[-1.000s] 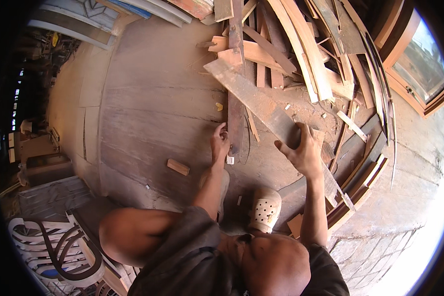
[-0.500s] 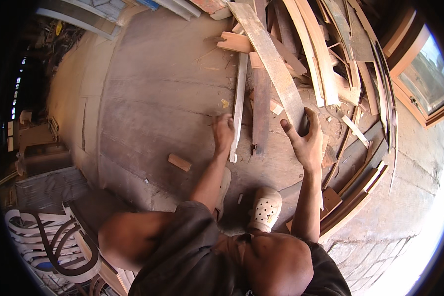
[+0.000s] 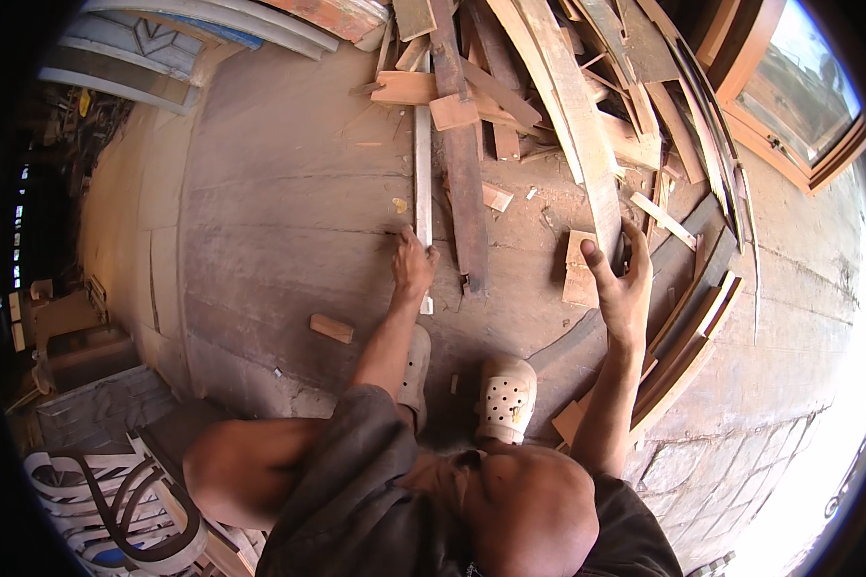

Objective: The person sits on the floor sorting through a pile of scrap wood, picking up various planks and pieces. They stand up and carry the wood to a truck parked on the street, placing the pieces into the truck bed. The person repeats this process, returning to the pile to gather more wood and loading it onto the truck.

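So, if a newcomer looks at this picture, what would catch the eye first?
Probably the untidy pile of planks at the top, right of centre, with a long pale board running down to the fingers of the person's right hand. Then perhaps the wood-framed window at upper right, and the pale perforated right clog, low near the centre.

On the floor (image 3: pixel 289 192), a pile of boards (image 3: pixel 500 91) lies ahead, right of centre. A narrow strip (image 3: pixel 422 183) runs through the left grip (image 3: pixel 414 266), just left of a plank (image 3: pixel 462 202). The right grip (image 3: pixel 630 293) is around a long board's (image 3: pixel 601 197) near end. Two shoes (image 3: pixel 507 399) sit behind, a block (image 3: pixel 331 328) to their left; a window (image 3: pixel 803 87) stands far right.
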`<state>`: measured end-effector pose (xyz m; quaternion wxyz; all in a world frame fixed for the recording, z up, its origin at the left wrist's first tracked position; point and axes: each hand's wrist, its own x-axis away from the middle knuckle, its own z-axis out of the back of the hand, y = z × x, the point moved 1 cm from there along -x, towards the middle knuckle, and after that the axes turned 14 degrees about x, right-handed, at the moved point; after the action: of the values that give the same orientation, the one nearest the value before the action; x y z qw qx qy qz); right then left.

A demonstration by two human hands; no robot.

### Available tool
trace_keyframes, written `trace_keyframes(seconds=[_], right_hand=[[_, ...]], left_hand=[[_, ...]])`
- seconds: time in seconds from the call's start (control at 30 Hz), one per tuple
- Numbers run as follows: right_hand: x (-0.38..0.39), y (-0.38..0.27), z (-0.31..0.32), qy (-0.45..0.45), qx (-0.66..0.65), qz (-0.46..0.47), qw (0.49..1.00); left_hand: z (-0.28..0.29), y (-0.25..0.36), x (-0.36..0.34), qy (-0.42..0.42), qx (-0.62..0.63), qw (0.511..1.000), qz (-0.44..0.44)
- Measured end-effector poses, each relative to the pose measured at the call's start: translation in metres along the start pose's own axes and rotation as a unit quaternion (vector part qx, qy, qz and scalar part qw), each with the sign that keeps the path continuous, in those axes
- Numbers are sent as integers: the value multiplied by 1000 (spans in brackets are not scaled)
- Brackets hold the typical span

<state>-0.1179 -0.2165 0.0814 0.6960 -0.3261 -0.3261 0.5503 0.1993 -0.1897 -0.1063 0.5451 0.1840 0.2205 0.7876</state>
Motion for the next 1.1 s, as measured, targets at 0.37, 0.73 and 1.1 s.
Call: trace_keyframes(seconds=[0.37,0.73,1.1], right_hand=[[23,5,56,51,-15,-101,993],[-10,-21,8,-38,105,166,980],[-5,-5,27,-30,29,91,995]], left_hand=[[10,-33,-31,-114,33,993,7],[13,-29,-28,-57,177,973,138],[37,-27,-27,-57,142,985,80]])
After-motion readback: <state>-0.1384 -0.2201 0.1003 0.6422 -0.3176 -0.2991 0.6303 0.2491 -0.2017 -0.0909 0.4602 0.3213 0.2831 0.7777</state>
